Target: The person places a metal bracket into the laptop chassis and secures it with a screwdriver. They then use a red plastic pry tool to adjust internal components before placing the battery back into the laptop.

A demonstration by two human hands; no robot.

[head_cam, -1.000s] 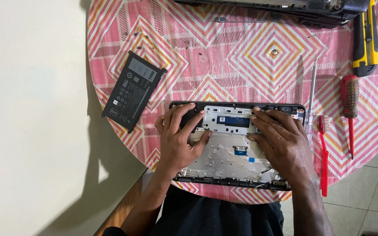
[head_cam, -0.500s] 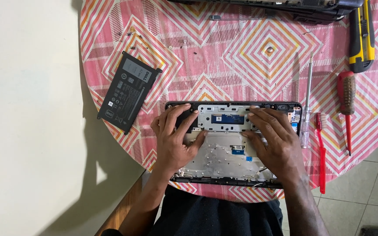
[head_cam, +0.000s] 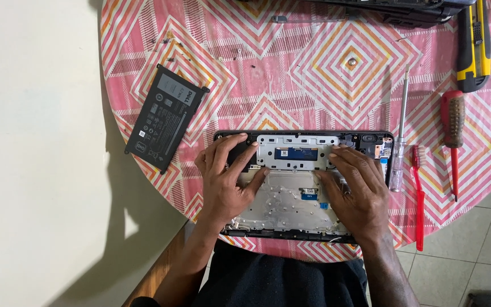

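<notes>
1. Laptop base, opened with its metal inner plate facing up, lies at the near edge of the round table under a pink patterned cloth, right in front of us.
2. Our left hand rests on the left part of the shell, fingers loosely spread and flat, thumb reaching toward the lower edge of the grey touchpad bracket; it pinches nothing.
3. Our right hand lies flat on the right part, fingers spread, tips touching the bracket's right end; it also grips nothing.
4. We judge the step in hand to be freeing or seating this bracket area, so we keep even pressure from both sides and avoid twisting the thin plate.
5. We watch the small blue ribbon connector between our hands; a careless slide of a finger could snag it.
6. We keep the shell from slipping off the near edge by holding it down with our palms.
7. Tools lie just right of the shell: a clear-handled screwdriver, a red toothbrush, a red-handled screwdriver, and further off a yellow utility knife.
8. A black battery pack lies well to the left, apart from the shell.
</notes>
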